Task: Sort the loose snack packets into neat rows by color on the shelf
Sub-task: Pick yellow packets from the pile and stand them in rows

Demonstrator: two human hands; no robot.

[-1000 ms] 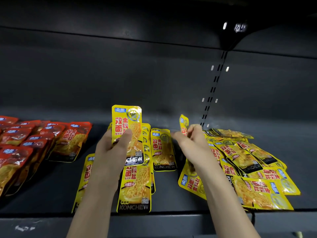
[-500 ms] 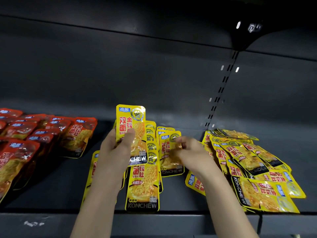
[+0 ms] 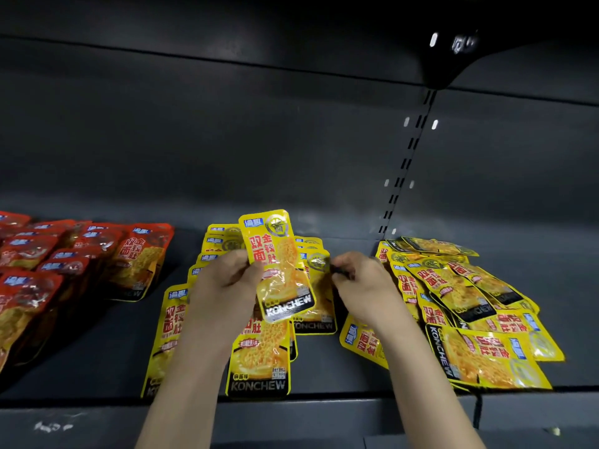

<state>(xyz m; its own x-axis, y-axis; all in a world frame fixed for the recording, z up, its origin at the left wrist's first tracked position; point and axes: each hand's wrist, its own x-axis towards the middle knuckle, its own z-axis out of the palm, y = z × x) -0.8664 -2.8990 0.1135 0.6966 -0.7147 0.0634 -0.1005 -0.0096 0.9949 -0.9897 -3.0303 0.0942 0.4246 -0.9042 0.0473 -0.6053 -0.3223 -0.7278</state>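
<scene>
Left hand (image 3: 223, 286) pinches one yellow packet (image 3: 278, 267) at its left edge, thumb on the printed face, fingers curled behind it. This held packet stands nearly upright, tilted slightly to the right, at the centre of the frame, raised above the rows beneath it. Its black "KONCHEW" band is at the lower end.

Right hand (image 3: 363, 286) sits just right of centre with fingers curled. The fingertips (image 3: 337, 270) pinch the upper right edge of a flat yellow packet (image 3: 319, 296) that lies partly behind the held one.

Yellow rows (image 3: 259, 358) lie on the shelf (image 3: 324, 367) below and behind both hands, at centre frame. The packets overlap lengthwise, with the black bands toward the front edge. One row runs down the left of the left forearm, another below the held packet, and a third under the right hand.

Loose yellow pile (image 3: 470, 303) occupies the right of the frame, right of the right forearm. Its packets overlap at mixed angles, several turned sideways.

Red packets (image 3: 81, 264) occupy the left of the frame in overlapping rows, well apart from the hands. A bare strip of dark shelf separates them from the yellow rows.

Slotted upright (image 3: 406, 163) runs up the dark back panel at upper right.
</scene>
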